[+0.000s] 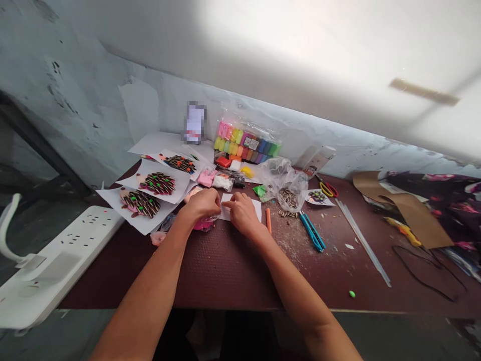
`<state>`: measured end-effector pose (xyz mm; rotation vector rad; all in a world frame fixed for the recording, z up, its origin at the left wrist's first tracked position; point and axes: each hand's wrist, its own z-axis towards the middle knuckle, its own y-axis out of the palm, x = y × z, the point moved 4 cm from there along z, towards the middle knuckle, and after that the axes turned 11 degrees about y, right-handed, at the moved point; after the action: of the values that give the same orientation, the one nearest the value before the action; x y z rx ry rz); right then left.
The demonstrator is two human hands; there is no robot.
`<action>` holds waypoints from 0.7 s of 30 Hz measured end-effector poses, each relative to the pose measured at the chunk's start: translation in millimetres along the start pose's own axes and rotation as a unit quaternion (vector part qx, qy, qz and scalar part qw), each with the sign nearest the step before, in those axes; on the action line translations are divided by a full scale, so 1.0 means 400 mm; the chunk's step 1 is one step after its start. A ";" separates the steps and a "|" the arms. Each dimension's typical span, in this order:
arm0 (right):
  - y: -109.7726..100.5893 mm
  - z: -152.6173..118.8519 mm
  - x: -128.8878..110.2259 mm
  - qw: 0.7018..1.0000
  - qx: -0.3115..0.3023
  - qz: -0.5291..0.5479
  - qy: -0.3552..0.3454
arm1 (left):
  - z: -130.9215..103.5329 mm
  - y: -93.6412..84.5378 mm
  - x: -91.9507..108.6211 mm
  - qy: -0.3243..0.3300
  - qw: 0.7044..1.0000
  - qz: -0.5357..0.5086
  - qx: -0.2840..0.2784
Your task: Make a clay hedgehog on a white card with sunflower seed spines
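The brown tabletop (225, 271) carries all work materials. A power strip (84, 238) lies along its left edge, presumably to leave the middle free. Sheets bearing seed-covered figures (145, 226) overlap at the left, apparently set apart from the loose materials. The pack of coloured blocks (248, 143) leans against the wall at the rear, probably for easy viewing. A clear bag of seeds (289, 198) stands right of centre. Right hand (242, 213): index finger extended over the white card (257, 208), perhaps to steady it; whether this grip is closed on anything cannot be told. Left hand (205, 203): fingers drawn together beside the card, above a pink packet (203, 225); any held item is hidden. An orange stick (268, 220) lies just right of the card.
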<state>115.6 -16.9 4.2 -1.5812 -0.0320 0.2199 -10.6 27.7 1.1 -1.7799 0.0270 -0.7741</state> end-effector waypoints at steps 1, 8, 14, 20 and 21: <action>0.000 0.000 0.002 1.000 0.004 0.003 0.001 | 0.001 0.000 -0.001 0.000 1.000 0.000 -0.002; -0.007 0.005 0.028 0.997 0.051 0.036 0.053 | 0.004 0.005 -0.007 0.017 1.000 -0.017 0.018; -0.007 0.012 0.047 0.995 0.062 0.010 0.081 | 0.009 0.006 -0.012 0.021 0.999 -0.032 0.037; -0.010 0.028 0.117 0.989 0.049 -0.026 0.136 | 0.013 0.009 -0.020 0.026 0.998 -0.050 0.011; -0.007 0.030 0.121 0.990 0.042 -0.028 0.132 | 0.014 0.009 -0.024 0.026 0.997 -0.071 0.019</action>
<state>161.7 2.7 1.2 -1.5128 0.1370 -0.0318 -13.8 34.9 -7.3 -1.7397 -0.0803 -0.9179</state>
